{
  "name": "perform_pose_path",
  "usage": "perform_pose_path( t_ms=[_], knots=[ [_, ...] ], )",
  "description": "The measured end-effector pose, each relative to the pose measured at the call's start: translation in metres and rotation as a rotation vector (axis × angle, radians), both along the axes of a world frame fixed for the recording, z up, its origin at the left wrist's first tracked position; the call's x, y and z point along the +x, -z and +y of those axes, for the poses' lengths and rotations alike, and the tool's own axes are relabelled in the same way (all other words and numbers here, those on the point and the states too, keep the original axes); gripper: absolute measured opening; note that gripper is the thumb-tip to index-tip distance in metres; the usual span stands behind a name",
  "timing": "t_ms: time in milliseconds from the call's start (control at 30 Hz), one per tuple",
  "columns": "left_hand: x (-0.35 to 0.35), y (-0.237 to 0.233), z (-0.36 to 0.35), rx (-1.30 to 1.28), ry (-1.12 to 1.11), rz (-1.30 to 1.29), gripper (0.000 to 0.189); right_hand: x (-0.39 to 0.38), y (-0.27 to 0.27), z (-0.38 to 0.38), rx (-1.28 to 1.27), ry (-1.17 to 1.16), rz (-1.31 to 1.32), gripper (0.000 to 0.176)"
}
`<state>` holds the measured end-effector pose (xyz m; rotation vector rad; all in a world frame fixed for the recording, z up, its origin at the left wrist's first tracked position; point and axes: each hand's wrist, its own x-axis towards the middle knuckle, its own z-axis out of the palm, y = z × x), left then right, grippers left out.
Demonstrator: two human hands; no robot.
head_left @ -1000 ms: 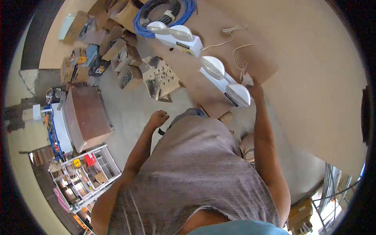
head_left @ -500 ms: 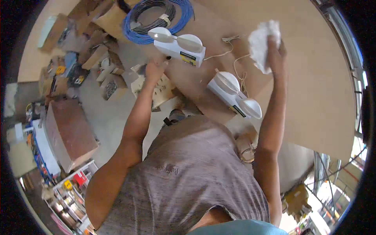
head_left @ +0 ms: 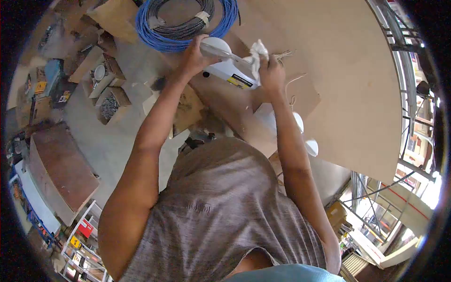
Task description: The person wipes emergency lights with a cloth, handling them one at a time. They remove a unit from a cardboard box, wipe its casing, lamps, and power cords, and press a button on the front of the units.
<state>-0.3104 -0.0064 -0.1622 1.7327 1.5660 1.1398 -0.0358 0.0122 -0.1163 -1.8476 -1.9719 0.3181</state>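
A white twin-head emergency light (head_left: 224, 71) with a yellow and black label lies at the near edge of the wooden board. My left hand (head_left: 193, 60) grips its left lamp head (head_left: 216, 46), fingers wrapped round the rim. In my right hand (head_left: 272, 76) is a crumpled white cloth (head_left: 257, 55), held against the light's right end, where it covers most of the other lamp head. Another emergency light (head_left: 311, 147) of the same kind sits nearer to me, partly hidden behind my right forearm.
Blue cable (head_left: 152, 37) and black cable (head_left: 181, 34) lie coiled beyond my left hand. Thin cords (head_left: 287, 89) rest on the large board (head_left: 350, 94). Open cardboard boxes (head_left: 112, 101) and a brown chest (head_left: 66, 164) stand on the floor to the left.
My right hand has brought the cloth leftward from over the board to the far light. The left hand has risen from beside that light and taken hold of its lamp head.
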Motion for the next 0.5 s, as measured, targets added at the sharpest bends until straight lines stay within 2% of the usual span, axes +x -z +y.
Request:
perform_pose_path(
  t_ms=[100, 133, 200, 233, 300, 367, 433, 467, 500],
  knots=[
    [-0.004, 0.006, 0.005, 0.004, -0.001, -0.022, 0.090, 0.001, -0.012, 0.020, 0.059, -0.031, -0.067, 0.041],
    [-0.006, 0.003, 0.006, 0.006, -0.004, -0.026, 0.090, -0.015, -0.032, 0.024, 0.016, 0.016, 0.012, 0.042],
    [-0.007, -0.012, 0.000, -0.113, 0.000, -0.080, 0.079, -0.066, -0.093, 0.018, -0.112, 0.084, 0.159, 0.045],
    [-0.008, -0.022, -0.001, -0.117, 0.007, -0.080, 0.079, -0.081, -0.071, 0.029, -0.174, 0.049, 0.067, 0.051],
    [-0.006, -0.037, 0.001, -0.036, 0.160, 0.394, 0.076, -0.117, -0.034, 0.027, -0.137, -0.237, -0.101, 0.063],
    [-0.013, -0.013, 0.008, -0.045, 0.162, 0.306, 0.075, -0.132, -0.008, 0.015, -0.139, -0.263, -0.196, 0.067],
    [-0.026, 0.032, 0.015, -0.065, 0.136, 0.143, 0.072, -0.132, -0.003, 0.018, -0.045, -0.388, -0.032, 0.070],
    [-0.030, 0.052, 0.012, -0.082, 0.128, 0.058, 0.070, -0.129, -0.008, 0.019, -0.080, -0.389, -0.107, 0.062],
    [-0.029, 0.062, 0.006, -0.099, 0.124, -0.031, 0.068, -0.124, -0.002, 0.019, -0.096, -0.388, -0.116, 0.062]
  ],
)
